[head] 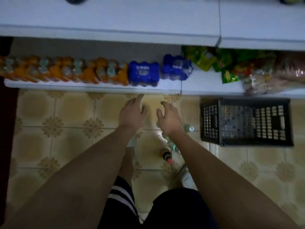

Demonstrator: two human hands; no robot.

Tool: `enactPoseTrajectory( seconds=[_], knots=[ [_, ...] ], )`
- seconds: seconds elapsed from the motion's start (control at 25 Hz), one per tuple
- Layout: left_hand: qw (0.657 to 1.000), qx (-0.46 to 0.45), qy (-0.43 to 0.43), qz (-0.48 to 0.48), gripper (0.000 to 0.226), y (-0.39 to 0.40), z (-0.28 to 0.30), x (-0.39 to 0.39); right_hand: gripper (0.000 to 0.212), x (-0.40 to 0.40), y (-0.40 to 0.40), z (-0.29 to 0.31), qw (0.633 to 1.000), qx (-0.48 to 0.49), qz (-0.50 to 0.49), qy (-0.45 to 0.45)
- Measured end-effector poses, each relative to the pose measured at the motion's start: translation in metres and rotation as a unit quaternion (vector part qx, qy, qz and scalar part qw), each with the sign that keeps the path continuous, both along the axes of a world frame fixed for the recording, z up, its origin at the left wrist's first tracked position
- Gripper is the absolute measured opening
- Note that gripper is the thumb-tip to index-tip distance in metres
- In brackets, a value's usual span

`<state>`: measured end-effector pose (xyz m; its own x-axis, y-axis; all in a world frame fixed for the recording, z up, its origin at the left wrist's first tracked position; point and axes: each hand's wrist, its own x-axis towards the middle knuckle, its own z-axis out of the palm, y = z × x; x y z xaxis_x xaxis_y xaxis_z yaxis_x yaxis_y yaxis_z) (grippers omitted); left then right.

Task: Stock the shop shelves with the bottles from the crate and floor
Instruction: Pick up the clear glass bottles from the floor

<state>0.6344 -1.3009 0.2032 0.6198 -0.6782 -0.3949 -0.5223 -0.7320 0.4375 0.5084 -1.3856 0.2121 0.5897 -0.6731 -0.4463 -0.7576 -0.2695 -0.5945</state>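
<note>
My left hand (132, 111) and my right hand (169, 119) hover side by side over the tiled floor, just in front of the lower white shelf (92, 85). Both hold nothing, fingers spread. On that shelf stands a row of orange-labelled bottle packs (66, 71), then two blue-wrapped bottle packs (143, 73) (176, 66). Beneath my right forearm, clear green-tinted bottles (188, 128) lie on the floor, partly hidden. A dark bottle with a pink cap (167, 157) stands near my feet. The black plastic crate (245, 121) sits on the floor to the right and looks empty.
Green snack packets (212, 61) and a clear bag of goods (270, 76) fill the shelf section to the right. An upper white shelf (115, 19) overhangs the top of view. My legs and a white shoe (187, 178) are below. A dark strip runs down the left edge.
</note>
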Motion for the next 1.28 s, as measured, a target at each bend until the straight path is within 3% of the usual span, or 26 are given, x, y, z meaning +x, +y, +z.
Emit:
enactPoseTrajectory(
  seconds=[0.16,0.28,0.48,0.64,0.88,1.16,1.28],
  knots=[
    [0.961,0.138,0.238,0.028,0.044,0.009,-0.063,-0.081,0.035,-0.092,0.031,-0.059,0.982,0.101,-0.095,0.126],
    [0.927,0.205,0.315,-0.008,0.043,0.026,-0.100,-0.129,0.028,-0.144,0.053,-0.099,0.963,0.138,-0.135,0.190],
    [0.907,0.271,0.320,-0.027,0.048,0.041,-0.170,-0.181,0.035,-0.189,0.080,-0.169,0.933,0.227,-0.099,0.260],
    [0.897,0.285,0.336,-0.032,0.053,0.042,-0.238,-0.203,0.050,-0.202,0.098,-0.231,0.938,0.238,-0.069,0.244],
    [0.895,0.283,0.339,-0.066,0.059,0.042,-0.304,-0.212,0.047,-0.203,0.113,-0.301,0.943,0.269,-0.034,0.191],
    [0.897,0.281,0.316,-0.125,0.063,0.033,-0.297,-0.202,0.027,-0.205,0.099,-0.293,0.948,0.265,-0.016,0.178],
    [0.865,0.328,0.305,-0.226,0.073,0.025,-0.269,-0.177,0.023,-0.198,0.085,-0.256,0.939,0.282,0.066,0.188]
  ],
)
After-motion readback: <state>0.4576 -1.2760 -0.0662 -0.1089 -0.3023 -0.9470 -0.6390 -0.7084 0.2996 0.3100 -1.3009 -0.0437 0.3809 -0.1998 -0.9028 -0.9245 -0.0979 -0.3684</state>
